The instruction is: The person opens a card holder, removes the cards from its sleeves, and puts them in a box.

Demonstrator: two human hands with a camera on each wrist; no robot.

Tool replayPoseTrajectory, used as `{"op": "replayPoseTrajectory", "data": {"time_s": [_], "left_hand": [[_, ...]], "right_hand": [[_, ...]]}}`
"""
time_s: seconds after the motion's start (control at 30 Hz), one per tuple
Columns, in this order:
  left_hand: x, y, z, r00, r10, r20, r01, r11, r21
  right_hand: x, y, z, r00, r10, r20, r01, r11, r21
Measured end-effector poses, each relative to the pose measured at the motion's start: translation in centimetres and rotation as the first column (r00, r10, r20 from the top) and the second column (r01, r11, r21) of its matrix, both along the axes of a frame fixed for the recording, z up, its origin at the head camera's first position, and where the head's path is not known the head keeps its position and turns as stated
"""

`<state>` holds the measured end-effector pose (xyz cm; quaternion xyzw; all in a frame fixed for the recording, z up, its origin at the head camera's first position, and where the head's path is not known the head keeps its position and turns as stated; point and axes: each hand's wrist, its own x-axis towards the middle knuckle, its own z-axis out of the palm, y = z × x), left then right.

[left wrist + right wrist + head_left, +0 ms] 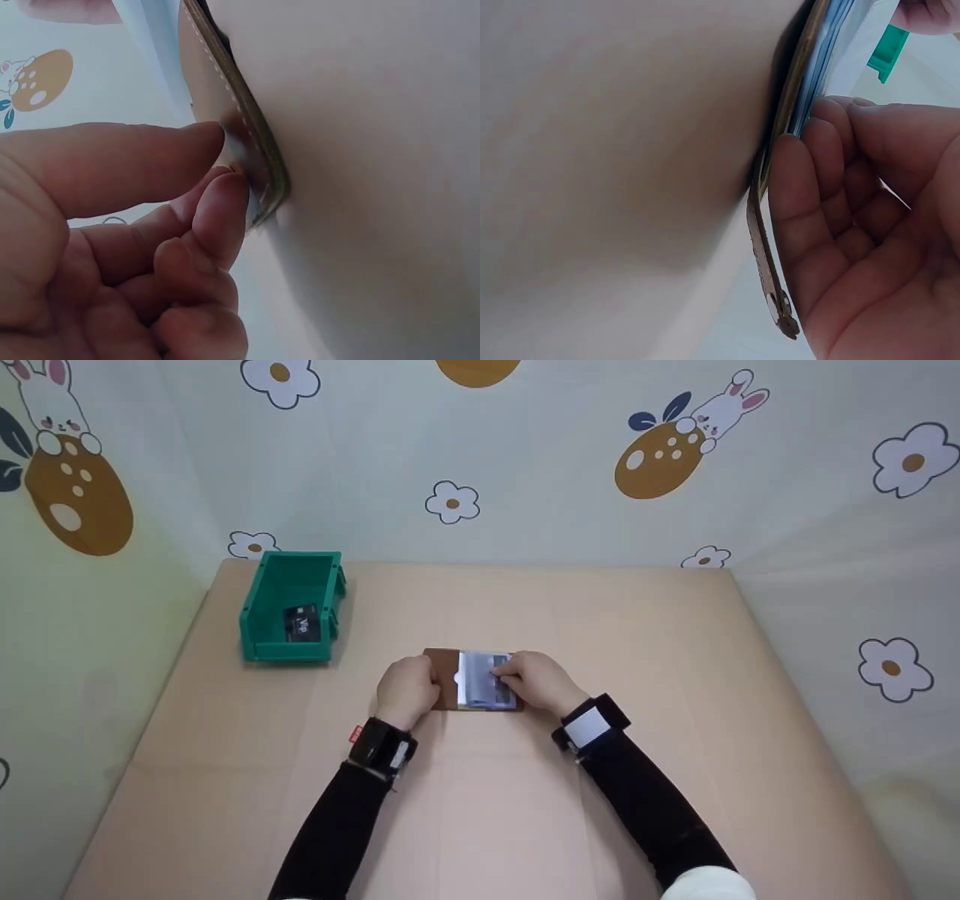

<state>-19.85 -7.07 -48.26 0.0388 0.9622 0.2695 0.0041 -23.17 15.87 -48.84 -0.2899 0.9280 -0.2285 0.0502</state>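
Note:
A brown leather card holder (pixel 444 679) lies spread open on the table, its clear plastic sleeves (pixel 478 682) fanned over the right half. My left hand (pixel 406 691) holds the bare left cover at its outer edge. In the left wrist view, thumb and curled fingers (pixel 219 214) meet at the stitched corner of the cover (pixel 251 142). My right hand (pixel 541 681) reaches over the right side and pinches the sleeves between thumb and forefinger. The right wrist view shows its other fingers (pixel 791 176) against the holder's edge, where a narrow strap (pixel 763 255) sticks out.
A green plastic bin (pixel 287 652) stands at the table's back left, with a black card (pixel 302 624) marked "Vip" inside. The pale table (pixel 495 802) is bounded by patterned cloth walls (pixel 525 450) at the back and both sides.

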Motion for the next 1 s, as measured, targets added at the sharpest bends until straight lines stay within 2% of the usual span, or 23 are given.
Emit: {"op": "replayPoseTrajectory", "data": {"time_s": [0.13, 0.23, 0.37, 0.5, 0.63, 0.8, 1.0], "left_hand": [[0.1, 1.0, 0.4, 0.998, -0.035, -0.059, 0.035, 0.999, 0.001], [0.3, 2.1, 0.7, 0.989, -0.093, -0.113, 0.093, 0.996, 0.000], [0.6, 3.5, 1.0, 0.975, -0.174, -0.136, 0.173, 0.985, -0.014], [0.9, 4.5, 0.8, 0.960, -0.234, -0.157, 0.226, 0.972, -0.063], [1.1, 5.3, 0.3, 0.937, -0.293, -0.191, 0.269, 0.953, -0.141], [1.2, 5.9, -0.1, 0.907, -0.329, -0.261, 0.274, 0.935, -0.226], [1.3, 6.3, -0.1, 0.892, -0.342, -0.294, 0.271, 0.927, -0.258]], "right_hand": [[0.0, 0.0, 0.0, 1.000, 0.007, -0.008, -0.008, 1.000, -0.009], [0.0, 0.0, 0.0, 1.000, 0.012, -0.013, -0.012, 1.000, -0.013], [0.0, 0.0, 0.0, 1.000, 0.006, -0.011, -0.007, 1.000, -0.007], [-0.1, 0.0, -0.1, 1.000, 0.000, -0.017, 0.000, 1.000, -0.001], [-0.1, 0.1, 0.0, 1.000, -0.004, -0.015, 0.004, 1.000, -0.010], [-0.1, 0.1, 0.0, 1.000, 0.008, -0.019, -0.008, 1.000, -0.014], [-0.2, 0.1, 0.1, 0.999, 0.035, -0.029, -0.035, 0.999, 0.005]]}}
